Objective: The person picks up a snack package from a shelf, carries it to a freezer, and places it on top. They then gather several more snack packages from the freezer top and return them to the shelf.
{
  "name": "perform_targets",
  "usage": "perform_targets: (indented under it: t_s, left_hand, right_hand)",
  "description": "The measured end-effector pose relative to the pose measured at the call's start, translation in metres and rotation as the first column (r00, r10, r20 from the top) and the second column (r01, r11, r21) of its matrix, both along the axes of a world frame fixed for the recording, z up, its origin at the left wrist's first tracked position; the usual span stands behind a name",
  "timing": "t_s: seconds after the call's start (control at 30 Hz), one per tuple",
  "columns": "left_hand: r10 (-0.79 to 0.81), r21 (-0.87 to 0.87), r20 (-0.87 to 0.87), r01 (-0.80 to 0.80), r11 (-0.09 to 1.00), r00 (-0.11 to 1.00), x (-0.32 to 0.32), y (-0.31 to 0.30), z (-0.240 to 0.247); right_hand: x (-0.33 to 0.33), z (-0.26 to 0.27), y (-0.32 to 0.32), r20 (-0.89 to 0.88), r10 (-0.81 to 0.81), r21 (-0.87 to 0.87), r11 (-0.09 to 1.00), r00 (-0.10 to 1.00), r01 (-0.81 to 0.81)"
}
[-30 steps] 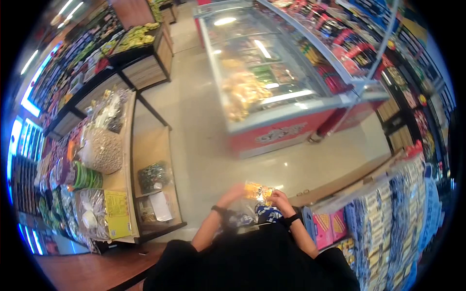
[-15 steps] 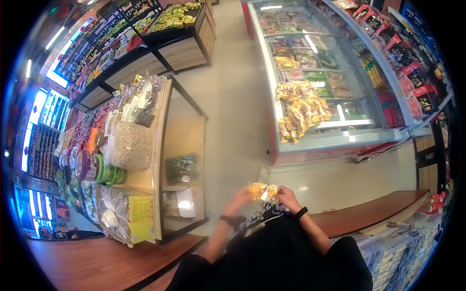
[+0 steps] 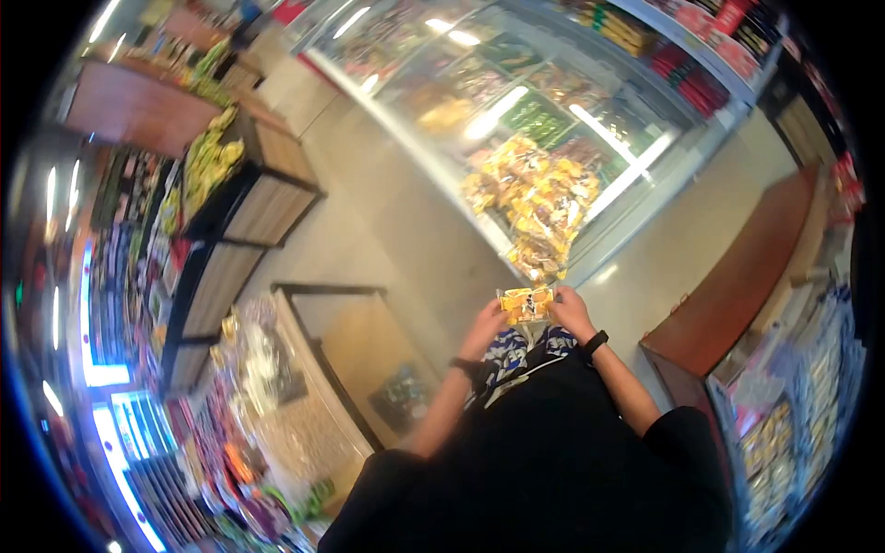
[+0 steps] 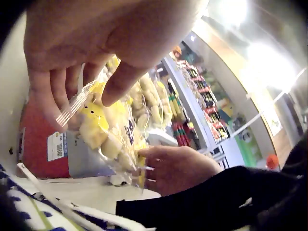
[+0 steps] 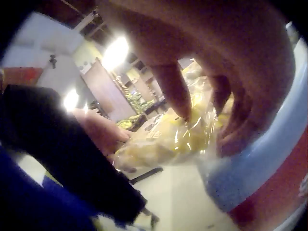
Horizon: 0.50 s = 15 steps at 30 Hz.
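Note:
A clear plastic snack packet with yellow print (image 3: 527, 305) is stretched between both hands in front of the body. My left hand (image 3: 486, 326) pinches its left end, the thumb on the near face and fingers behind, as the left wrist view shows. At the opposite end my right hand (image 3: 573, 313) grips the plastic with thumb and fingers. Pale chunky pieces and a small smiling face show on the packet (image 4: 108, 126) in the left wrist view. Just beyond it, a heap of similar yellow packets (image 3: 539, 198) lies on the freezer's glass top.
A glass-topped chest freezer (image 3: 406, 138) stands ahead. To the left is a wooden display table (image 3: 332, 387) with bagged goods, and a produce stand (image 3: 267, 212) farther off. A reddish-brown bench-like board (image 3: 737, 286) and stacked blue-and-white packs (image 3: 811, 405) are at the right.
The view has swung and come closer to the freezer, so the packet heap now sits just beyond the hands. Both hands keep holding the packet, which is now held out flatter.

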<state>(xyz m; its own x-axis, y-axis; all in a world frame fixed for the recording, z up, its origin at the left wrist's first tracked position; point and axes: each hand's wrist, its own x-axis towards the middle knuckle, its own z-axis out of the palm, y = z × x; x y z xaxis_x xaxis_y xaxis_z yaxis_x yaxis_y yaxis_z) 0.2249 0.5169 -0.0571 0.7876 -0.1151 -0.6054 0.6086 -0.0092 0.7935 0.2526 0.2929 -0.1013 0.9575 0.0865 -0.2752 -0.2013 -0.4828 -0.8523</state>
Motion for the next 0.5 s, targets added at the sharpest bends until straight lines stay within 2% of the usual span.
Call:
perform_targets:
  t_s: [0.03,0.1,0.2,0.23,0.3,0.4,0.43,0.5]
  left_hand:
    - [-0.053,0.021,0.021,0.053,0.998,0.998,0.016,-0.001,-0.013]
    - [-0.126,0.055,0.073,0.122,0.991,0.989,0.046,-0.004,-0.026]
    - [-0.358,0.059,0.057,0.355,0.933,0.932,0.096,0.006,-0.038]
    - [-0.435,0.045,0.009,0.434,0.900,0.900,0.111,0.012,-0.043]
    - [-0.572,0.016,-0.075,0.574,0.819,0.817,0.141,0.024,-0.049]
    - [-0.660,-0.149,-0.153,0.643,0.751,0.736,0.176,0.041,-0.052]
    - [-0.667,-0.365,-0.180,0.580,0.728,0.723,0.188,0.054,-0.091]
    - [-0.666,-0.376,-0.159,0.579,0.723,0.728,0.203,0.055,-0.075]
  right_hand:
    - [0.002,0.002,-0.001,0.058,-0.051,-0.019,0.998,0.997,0.052]
    - [0.008,0.005,0.002,0.011,-0.153,-0.026,0.988,0.988,0.153]
    - [0.013,0.005,0.015,0.020,-0.289,-0.038,0.956,0.957,0.290]
    - [0.017,0.005,0.022,0.040,-0.327,-0.040,0.944,0.944,0.329]
    - [0.028,0.003,0.033,-0.038,-0.383,-0.068,0.922,0.923,0.380]
    - [0.040,0.001,0.060,-0.106,-0.491,-0.009,0.870,0.865,0.493]
    - [0.044,0.004,0.066,-0.120,-0.526,0.025,0.846,0.842,0.532]
    - [0.056,0.017,0.085,-0.123,-0.576,-0.008,0.815,0.808,0.580]
